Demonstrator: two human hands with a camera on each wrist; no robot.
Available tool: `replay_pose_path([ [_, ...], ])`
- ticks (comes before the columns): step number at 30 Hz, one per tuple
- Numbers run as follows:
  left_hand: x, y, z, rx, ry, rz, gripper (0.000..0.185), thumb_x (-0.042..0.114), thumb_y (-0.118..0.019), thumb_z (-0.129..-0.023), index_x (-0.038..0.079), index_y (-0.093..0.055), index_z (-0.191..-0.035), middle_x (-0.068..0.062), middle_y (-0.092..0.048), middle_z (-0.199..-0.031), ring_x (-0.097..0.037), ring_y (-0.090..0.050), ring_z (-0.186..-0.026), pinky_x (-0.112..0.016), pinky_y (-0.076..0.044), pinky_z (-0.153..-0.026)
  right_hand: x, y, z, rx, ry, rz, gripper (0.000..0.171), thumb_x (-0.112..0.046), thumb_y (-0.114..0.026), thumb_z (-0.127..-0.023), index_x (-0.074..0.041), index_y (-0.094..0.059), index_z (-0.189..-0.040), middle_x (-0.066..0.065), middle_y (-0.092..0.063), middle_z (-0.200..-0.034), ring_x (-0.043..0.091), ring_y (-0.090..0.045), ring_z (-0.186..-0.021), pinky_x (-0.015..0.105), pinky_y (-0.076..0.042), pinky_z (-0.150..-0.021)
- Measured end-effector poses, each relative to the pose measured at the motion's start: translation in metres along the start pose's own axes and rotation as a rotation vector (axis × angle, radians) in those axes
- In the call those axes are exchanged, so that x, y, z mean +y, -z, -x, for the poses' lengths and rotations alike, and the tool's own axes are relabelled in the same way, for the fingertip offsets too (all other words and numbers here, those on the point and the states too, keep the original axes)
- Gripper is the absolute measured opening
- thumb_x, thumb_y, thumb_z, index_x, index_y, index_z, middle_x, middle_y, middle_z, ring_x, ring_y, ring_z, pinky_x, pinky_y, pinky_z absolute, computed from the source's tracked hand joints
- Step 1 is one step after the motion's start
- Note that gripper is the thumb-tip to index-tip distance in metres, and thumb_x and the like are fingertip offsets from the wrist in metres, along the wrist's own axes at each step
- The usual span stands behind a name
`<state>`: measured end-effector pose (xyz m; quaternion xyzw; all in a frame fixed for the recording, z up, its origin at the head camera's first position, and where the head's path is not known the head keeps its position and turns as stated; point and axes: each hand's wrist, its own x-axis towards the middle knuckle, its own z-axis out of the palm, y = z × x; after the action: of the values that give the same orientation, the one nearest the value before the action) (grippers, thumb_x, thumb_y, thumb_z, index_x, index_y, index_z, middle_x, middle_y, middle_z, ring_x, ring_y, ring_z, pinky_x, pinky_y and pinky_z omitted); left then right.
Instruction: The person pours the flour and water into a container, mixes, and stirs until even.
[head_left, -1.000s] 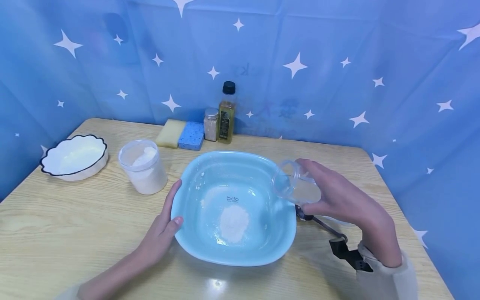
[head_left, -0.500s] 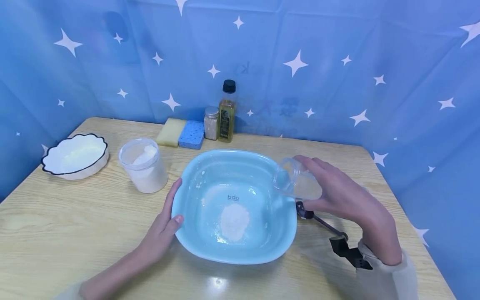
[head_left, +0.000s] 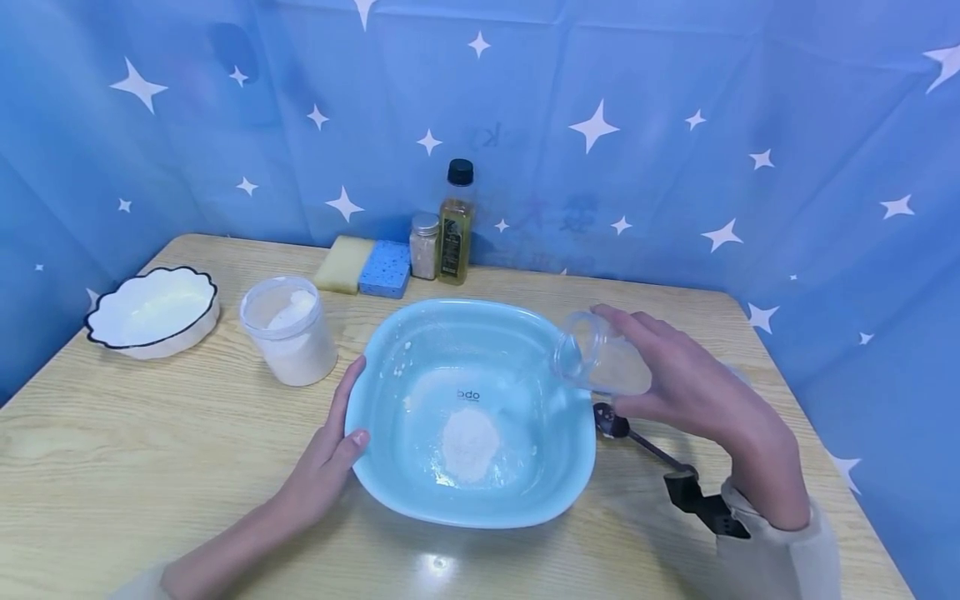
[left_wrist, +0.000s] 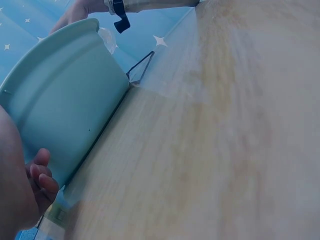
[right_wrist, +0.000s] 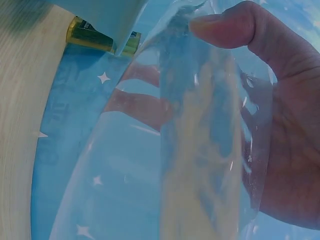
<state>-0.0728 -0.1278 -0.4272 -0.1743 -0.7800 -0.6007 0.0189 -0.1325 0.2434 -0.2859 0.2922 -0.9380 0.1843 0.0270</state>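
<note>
A light blue basin sits mid-table with a small heap of white powder on its bottom. My right hand grips a clear plastic cup, tilted on its side with its mouth over the basin's right rim. In the right wrist view the cup fills the frame, my thumb pressed on it. My left hand rests on the basin's left rim, thumb on the edge. The left wrist view shows the basin's outer wall beside my fingers.
A tub of white powder and a white scalloped bowl stand at the left. Two sponges, a shaker jar and an oil bottle line the back. A spoon lies under my right hand.
The cup has risen slightly and tipped a little more toward the basin. My left hand and the basin have stayed put.
</note>
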Motion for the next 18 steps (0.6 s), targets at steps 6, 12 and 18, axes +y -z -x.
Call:
replay_pose_path([
  [6,-0.0001,0.0006,-0.0002,-0.012,-0.008,0.000,0.066,0.011,-0.035,-0.096,0.033,-0.003,-0.150,0.000,-0.010,-0.154,-0.035,-0.050,-0.116,-0.032,-0.052,-0.080,-0.0007,0.0005,-0.0006,-0.004,-0.013,-0.006,0.094,-0.022,-0.083,-0.065,-0.021,-0.033,-0.144,0.006,-0.053,-0.122,0.024,-0.052,-0.105,0.048,-0.045,-0.083],
  [12,-0.0019,0.0007,0.0000,-0.019,-0.018,-0.003,0.065,0.012,-0.035,-0.097,0.032,-0.003,-0.150,-0.001,-0.010,-0.155,-0.035,-0.049,-0.116,-0.032,-0.051,-0.081,-0.0023,0.0012,-0.0003,-0.018,-0.005,0.007,0.093,-0.021,-0.082,-0.066,-0.018,-0.032,-0.145,0.012,-0.053,-0.122,0.029,-0.053,-0.103,0.051,-0.045,-0.081],
  [18,-0.0010,0.0005,-0.0006,-0.008,-0.001,0.005,0.065,0.012,-0.035,-0.097,0.033,-0.003,-0.150,0.001,-0.013,-0.154,-0.032,-0.051,-0.115,-0.032,-0.051,-0.081,-0.0026,0.0013,0.0001,-0.001,-0.008,0.012,0.093,-0.020,-0.082,-0.064,-0.020,-0.035,-0.143,0.007,-0.054,-0.120,0.025,-0.053,-0.103,0.047,-0.046,-0.081],
])
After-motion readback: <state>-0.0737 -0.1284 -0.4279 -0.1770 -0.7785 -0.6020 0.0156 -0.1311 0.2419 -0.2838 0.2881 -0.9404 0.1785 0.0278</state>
